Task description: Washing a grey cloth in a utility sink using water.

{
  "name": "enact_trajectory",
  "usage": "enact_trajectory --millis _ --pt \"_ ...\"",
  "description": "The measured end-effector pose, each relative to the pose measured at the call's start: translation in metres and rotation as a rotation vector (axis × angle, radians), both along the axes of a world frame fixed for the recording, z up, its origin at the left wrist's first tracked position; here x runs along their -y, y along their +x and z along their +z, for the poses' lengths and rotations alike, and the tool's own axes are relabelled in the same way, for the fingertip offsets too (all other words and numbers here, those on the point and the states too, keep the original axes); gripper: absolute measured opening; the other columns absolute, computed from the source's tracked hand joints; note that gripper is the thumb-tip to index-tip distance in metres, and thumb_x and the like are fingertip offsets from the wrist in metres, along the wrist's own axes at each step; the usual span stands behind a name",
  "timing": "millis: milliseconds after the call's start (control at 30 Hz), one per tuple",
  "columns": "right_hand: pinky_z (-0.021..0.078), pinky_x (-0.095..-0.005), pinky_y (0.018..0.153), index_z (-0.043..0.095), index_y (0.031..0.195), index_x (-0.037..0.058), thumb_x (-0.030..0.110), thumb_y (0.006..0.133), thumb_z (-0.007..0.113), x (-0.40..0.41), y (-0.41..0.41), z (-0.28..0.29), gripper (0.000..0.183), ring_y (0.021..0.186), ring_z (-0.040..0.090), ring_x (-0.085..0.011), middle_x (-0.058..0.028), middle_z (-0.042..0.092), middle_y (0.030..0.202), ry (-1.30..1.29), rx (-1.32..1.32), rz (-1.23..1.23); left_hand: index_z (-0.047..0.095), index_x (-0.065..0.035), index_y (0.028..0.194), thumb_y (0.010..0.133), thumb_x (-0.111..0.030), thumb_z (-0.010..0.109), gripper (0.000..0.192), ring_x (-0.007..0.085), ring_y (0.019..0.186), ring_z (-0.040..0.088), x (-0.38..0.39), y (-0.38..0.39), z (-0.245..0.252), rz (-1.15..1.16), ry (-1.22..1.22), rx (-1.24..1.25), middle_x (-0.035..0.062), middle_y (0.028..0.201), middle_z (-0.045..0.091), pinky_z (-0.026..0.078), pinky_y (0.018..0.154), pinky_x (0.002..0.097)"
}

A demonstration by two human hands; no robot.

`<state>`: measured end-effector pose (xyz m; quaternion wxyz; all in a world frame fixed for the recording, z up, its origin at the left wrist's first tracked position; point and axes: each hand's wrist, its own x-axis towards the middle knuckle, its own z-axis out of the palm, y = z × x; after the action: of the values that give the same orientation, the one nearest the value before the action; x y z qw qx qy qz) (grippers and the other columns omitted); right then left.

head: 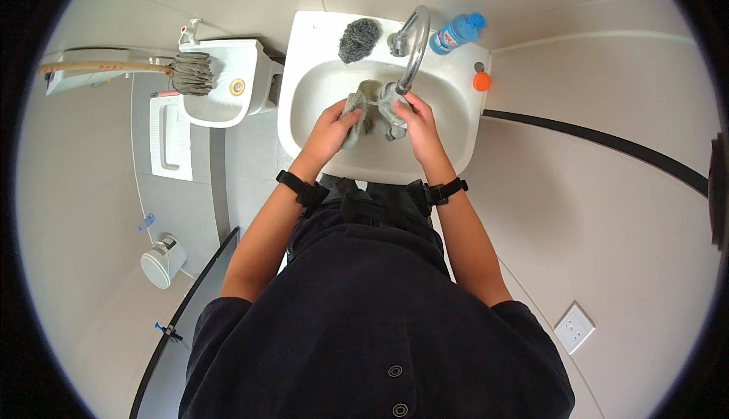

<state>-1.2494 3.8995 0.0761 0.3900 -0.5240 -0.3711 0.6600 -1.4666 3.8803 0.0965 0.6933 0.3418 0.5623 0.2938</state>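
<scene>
A wet grey-green cloth (354, 126) is stretched between my two hands over the white washbasin (319, 160). My left hand (333, 131) grips its left part, thumb on top. My right hand (418, 123) holds its right part just below the spout of the chrome faucet (420, 49). Water seems to run onto the cloth there. The cloth's middle sags into the bowl. On the basin's back ledge lies a dark grey scouring pad (360, 40), left of the faucet. A blue bottle (457, 33) lies or leans right of the faucet, and an orange cap (482, 81) sits on the right rim.
To the left, a mop (191, 73) rests its head in a second white basin (219, 113). Beyond are a squat toilet (171, 137) and a white bucket (163, 262). Walls stand close behind and right of the washbasin; a wall socket (574, 328) is at lower right.
</scene>
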Motion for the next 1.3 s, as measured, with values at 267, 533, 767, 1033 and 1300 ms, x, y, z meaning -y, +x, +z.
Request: enact_trajectory --millis 267,533,767,1033,1300 --pt "0.0437 -0.0261 0.100 0.068 0.133 0.0018 0.012 0.102 0.063 -0.005 -0.002 0.003 0.034 0.111 0.060 -0.0100 -0.0007 0.069 0.121 -0.036 -0.002 -0.015 0.057 -0.0016 0.148 0.105 -0.022 0.060 0.047 0.0139 0.108 0.064 -0.002 0.002 0.000 0.022 0.037 0.031 0.0060 0.123 0.070 0.050 0.096 0.0280" --pt "0.0471 -0.0286 0.096 0.061 0.142 0.0034 0.001 0.100 0.061 -0.013 0.002 -0.005 0.042 0.111 0.060 -0.0118 -0.0031 0.067 0.128 0.082 0.067 0.036 0.044 -0.0009 0.155 0.096 -0.009 0.071 0.066 0.0216 0.127 0.061 -0.005 0.003 -0.005 0.061 0.155 -0.029 0.0134 0.141 0.063 0.046 0.111 0.0346" --pt "0.0489 -0.0270 0.086 0.062 0.141 0.0043 0.008 0.106 0.056 -0.024 0.023 0.002 0.036 0.093 0.058 -0.0109 -0.0045 0.069 0.110 0.110 0.536 0.179 0.042 -0.0009 0.156 0.099 -0.009 0.071 0.064 0.0232 0.128 0.062 -0.009 -0.007 -0.016 0.025 0.288 -0.162 0.0176 0.141 0.063 0.048 0.109 0.0357" --pt "0.0493 -0.0281 0.082 0.064 0.142 0.0074 0.013 0.110 0.051 -0.040 0.045 0.023 0.034 0.085 0.058 -0.0126 -0.0047 0.068 0.098 0.247 0.651 0.146 0.048 -0.0005 0.152 0.102 -0.013 0.067 0.055 0.0251 0.126 0.064 -0.015 -0.032 -0.013 0.063 0.291 -0.259 0.0167 0.136 0.067 0.048 0.107 0.0348" --pt "0.0416 -0.0234 0.060 0.063 0.144 0.0114 0.018 0.112 0.051 -0.041 0.038 0.047 0.035 0.065 0.043 -0.0055 0.0050 0.050 0.079 0.179 0.447 0.090 0.055 0.0002 0.148 0.109 -0.019 0.060 0.044 0.0162 0.120 0.063 -0.013 -0.044 0.002 0.218 0.219 -0.131 0.0101 0.133 0.069 0.049 0.105 0.0321"
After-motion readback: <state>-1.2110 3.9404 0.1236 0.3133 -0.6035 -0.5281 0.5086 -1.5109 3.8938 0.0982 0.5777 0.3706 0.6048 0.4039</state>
